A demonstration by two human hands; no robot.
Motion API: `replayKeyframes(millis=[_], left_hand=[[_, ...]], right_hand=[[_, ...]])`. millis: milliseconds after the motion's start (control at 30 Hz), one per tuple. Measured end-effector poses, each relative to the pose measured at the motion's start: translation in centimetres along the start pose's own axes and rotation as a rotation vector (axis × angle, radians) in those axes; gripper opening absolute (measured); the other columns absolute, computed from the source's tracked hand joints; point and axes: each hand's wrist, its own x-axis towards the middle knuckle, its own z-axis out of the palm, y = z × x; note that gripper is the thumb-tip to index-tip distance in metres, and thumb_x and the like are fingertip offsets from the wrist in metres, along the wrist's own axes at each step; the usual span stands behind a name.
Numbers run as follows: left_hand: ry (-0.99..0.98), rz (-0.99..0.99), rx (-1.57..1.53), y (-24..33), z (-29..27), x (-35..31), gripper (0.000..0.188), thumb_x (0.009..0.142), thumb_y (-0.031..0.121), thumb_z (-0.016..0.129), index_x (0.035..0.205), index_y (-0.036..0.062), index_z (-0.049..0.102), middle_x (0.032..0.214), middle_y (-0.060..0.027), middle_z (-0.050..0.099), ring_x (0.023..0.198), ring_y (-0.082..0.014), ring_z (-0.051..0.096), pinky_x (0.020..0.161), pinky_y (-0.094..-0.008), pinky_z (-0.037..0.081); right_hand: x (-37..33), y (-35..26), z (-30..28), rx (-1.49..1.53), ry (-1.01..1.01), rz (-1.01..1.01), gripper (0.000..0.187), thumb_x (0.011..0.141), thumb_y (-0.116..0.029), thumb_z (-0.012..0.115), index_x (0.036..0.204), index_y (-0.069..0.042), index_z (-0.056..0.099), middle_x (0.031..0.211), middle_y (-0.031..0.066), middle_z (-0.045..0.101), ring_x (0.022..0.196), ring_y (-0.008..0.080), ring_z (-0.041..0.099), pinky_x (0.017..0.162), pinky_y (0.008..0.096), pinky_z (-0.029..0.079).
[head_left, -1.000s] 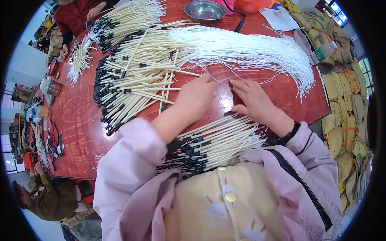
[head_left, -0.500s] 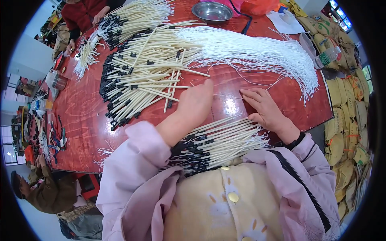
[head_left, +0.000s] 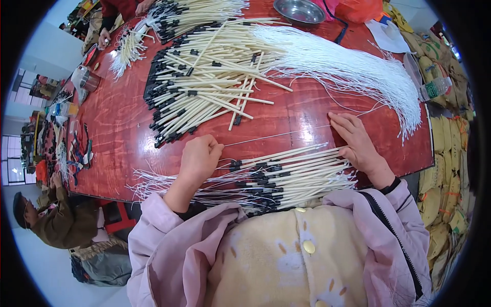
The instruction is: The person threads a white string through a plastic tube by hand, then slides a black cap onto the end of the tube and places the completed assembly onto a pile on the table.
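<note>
A thin white string (head_left: 276, 136) is stretched above the red table between my hands. My left hand (head_left: 198, 158) is closed in a pinch on its left end. On the other side my right hand (head_left: 359, 144) lies with fingers stretched out, its fingertips touching the string and the thumb apart. Just in front of my body lies a row of cream sticks (head_left: 307, 171) with black clips and white strings trailing left. Beyond my left hand is a big heap of similar sticks (head_left: 215, 84). A thick bundle of loose white strings (head_left: 348, 66) spreads to the right of that heap.
A metal bowl (head_left: 299, 11) stands at the far edge of the red table (head_left: 117, 153). A plastic bottle (head_left: 436, 88) is at the right, near stacked sacks (head_left: 447, 153). Another person's hand (head_left: 104, 38) is at the far left, by a small stick bundle (head_left: 130, 48).
My left hand has moved left and toward my body, drawing the string out long. My right hand has kept much the same pose. The whole view has shifted slightly.
</note>
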Motion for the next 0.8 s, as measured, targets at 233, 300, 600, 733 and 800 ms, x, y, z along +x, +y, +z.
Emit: replayKeyframes(millis=[233,300,600,733,800], left_hand=[[0.158,0.257,0.412,3.2,-3.1,0.7,0.027,0.085,0.028,0.079,0.095,0.0047,0.068,0.091,-0.0185,0.07,0.088,-0.0384,0.069,0.075,-0.0495,0.054],[0.256,0.53,0.297,4.9,-1.5,2.1,0.026,0.083,0.023,0.078,0.098,0.0068,0.066,0.097,-0.0159,0.066,0.095,-0.0353,0.066,0.077,-0.0484,0.054],[0.257,1.023,0.393,4.7,0.5,8.3,0.015,0.084,0.012,0.071,0.099,0.0088,0.068,0.093,-0.0125,0.063,0.094,-0.0312,0.065,0.078,-0.0462,0.053],[0.271,0.949,-0.026,4.6,-0.4,10.5,0.014,0.089,0.013,0.07,0.102,0.0081,0.071,0.094,-0.0124,0.065,0.094,-0.0336,0.066,0.08,-0.045,0.054],[0.286,0.904,-0.209,4.6,-1.0,10.8,0.015,0.09,0.013,0.069,0.104,0.0079,0.072,0.094,-0.0123,0.066,0.094,-0.0345,0.066,0.081,-0.0446,0.054]], right_hand=[[-0.4,0.3,0.0,0.034,-0.013,-0.005,0.089,0.102,-0.071,0.03,0.143,0.005,0.052,0.156,0.0185,0.047,0.138,0.0416,0.043,0.117,0.0502,0.032],[-0.3,0.5,0.2,0.054,0.004,-0.012,0.088,0.102,-0.07,0.029,0.143,0.005,0.051,0.156,0.0187,0.047,0.138,0.0414,0.043,0.117,0.0506,0.031],[-0.1,0.5,0.5,0.099,0.004,0.017,0.084,0.104,-0.067,0.03,0.144,0.002,0.053,0.155,0.0192,0.049,0.137,0.0403,0.044,0.117,0.0494,0.032],[0.0,0.4,0.4,0.131,0.042,0.012,0.082,0.104,-0.067,0.031,0.144,0.001,0.054,0.154,0.0192,0.05,0.136,0.0397,0.045,0.116,0.0484,0.032],[0.0,0.4,0.8,0.158,0.076,0.009,0.079,0.103,-0.064,0.037,0.141,0.002,0.056,0.152,0.0179,0.052,0.134,0.0389,0.046,0.115,0.0478,0.033]])
